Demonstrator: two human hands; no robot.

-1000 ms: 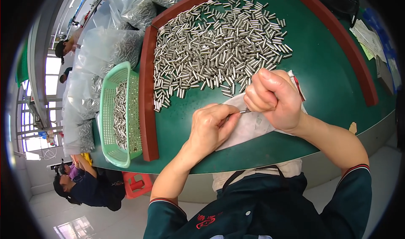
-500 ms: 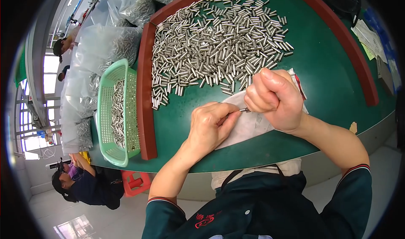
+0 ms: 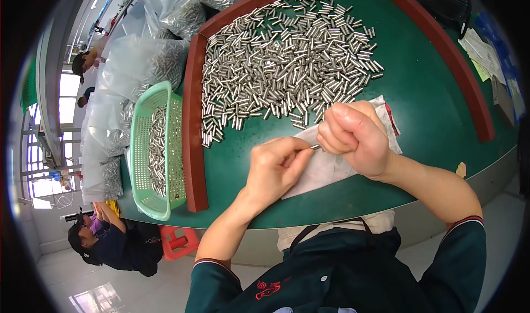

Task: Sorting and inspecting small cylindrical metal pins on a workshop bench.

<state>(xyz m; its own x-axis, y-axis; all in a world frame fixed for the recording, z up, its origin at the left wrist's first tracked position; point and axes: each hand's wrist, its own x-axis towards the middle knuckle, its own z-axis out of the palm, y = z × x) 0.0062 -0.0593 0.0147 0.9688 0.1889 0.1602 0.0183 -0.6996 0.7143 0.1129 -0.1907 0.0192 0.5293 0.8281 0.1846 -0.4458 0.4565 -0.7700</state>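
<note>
My left hand (image 3: 279, 168) pinches a small metal pin (image 3: 315, 146) between thumb and forefinger. Just right of the pin, my right hand (image 3: 358, 139) is curled into a fist, and whatever lies inside its fingers is hidden. A whitish cloth (image 3: 309, 183) with a red edge lies on the table under both hands. Beyond them spreads a large heap of short, shiny metal pins (image 3: 287, 59).
A red-brown rail (image 3: 194, 169) borders the green tabletop (image 3: 425, 108). Left of it stands a green basket (image 3: 175, 147) with more pins. Clear plastic bags (image 3: 124, 61) of pins line the far left. Papers (image 3: 481, 52) lie at right. A co-worker (image 3: 118, 238) sits at lower left.
The pin in my left fingers shows a small gap from my right fist, where its end met those fingers before. The surroundings have shifted slightly in view.
</note>
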